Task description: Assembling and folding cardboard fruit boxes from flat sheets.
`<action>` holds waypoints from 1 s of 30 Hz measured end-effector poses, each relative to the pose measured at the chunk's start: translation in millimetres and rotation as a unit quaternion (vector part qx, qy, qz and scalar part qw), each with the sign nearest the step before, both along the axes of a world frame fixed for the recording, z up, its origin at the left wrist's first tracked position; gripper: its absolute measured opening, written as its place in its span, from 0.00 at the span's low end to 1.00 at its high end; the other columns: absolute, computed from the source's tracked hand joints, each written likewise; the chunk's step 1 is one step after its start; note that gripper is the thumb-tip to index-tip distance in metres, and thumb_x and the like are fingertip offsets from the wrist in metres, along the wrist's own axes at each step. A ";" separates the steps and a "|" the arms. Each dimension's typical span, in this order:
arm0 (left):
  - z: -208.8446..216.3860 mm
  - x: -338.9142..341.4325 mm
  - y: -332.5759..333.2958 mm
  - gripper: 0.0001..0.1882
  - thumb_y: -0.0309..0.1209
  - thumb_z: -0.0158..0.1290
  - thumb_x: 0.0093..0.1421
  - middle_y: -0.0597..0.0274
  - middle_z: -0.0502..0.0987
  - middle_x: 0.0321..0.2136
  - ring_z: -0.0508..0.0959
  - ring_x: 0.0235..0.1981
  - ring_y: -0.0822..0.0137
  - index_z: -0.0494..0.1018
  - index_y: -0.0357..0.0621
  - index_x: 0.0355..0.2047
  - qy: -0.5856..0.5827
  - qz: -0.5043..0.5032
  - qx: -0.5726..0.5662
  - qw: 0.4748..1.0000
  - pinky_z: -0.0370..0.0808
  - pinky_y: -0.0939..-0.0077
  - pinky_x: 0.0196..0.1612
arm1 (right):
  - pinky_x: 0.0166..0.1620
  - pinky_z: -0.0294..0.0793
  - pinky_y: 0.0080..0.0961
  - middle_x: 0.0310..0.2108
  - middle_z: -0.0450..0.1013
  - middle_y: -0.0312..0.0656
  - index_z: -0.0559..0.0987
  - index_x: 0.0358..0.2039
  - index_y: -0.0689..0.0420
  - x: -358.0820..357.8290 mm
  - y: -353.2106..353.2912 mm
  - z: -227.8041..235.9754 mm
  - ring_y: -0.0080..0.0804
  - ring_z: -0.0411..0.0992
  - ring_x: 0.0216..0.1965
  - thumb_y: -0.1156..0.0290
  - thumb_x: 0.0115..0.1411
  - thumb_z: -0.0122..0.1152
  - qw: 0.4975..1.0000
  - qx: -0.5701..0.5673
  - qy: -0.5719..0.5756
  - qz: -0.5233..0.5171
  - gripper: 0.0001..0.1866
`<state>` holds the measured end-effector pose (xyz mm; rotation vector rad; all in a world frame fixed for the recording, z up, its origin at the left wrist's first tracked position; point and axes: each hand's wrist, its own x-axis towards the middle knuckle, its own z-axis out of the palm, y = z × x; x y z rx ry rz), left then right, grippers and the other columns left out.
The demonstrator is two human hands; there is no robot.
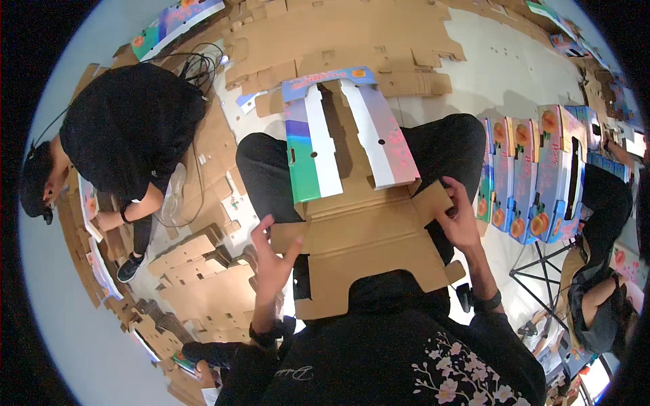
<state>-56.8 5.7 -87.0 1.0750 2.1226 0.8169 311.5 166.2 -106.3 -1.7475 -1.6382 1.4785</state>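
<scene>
A partly folded cardboard box [365, 237] lies across my lap, its plain brown inside facing up. Its far end is folded up, with printed green, blue and pink side panels and white strips beside a long opening. My right hand [462, 222] pinches the small brown flap [431, 202] on the box's right side, thumb and fingers on its edge. By the matching left flap [287, 238] is my left hand [272, 260], thumb and fingers spread; whether the thumb touches the cardboard I cannot tell. The near end panel, with a curved cutout, rests against my body.
Several finished printed boxes [531, 176] stand in a row at the right, near a black metal stand [542, 271]. Flat cardboard sheets [338, 37] cover the floor ahead. A co-worker in black [128, 128] bends over at the left, beside cables. More cardboard stacks [210, 277] lie lower left.
</scene>
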 end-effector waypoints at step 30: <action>-18.5 0.0 59.9 0.70 0.43 0.79 0.42 0.45 0.66 0.62 0.81 0.41 0.62 0.42 0.35 0.73 -0.117 -0.059 -0.046 0.990 0.82 0.71 0.41 | 0.41 0.81 0.29 0.31 0.84 0.47 0.61 0.70 0.61 -48.7 51.1 6.1 0.38 0.84 0.33 0.62 0.46 0.83 0.975 -0.045 -0.020 0.218 0.54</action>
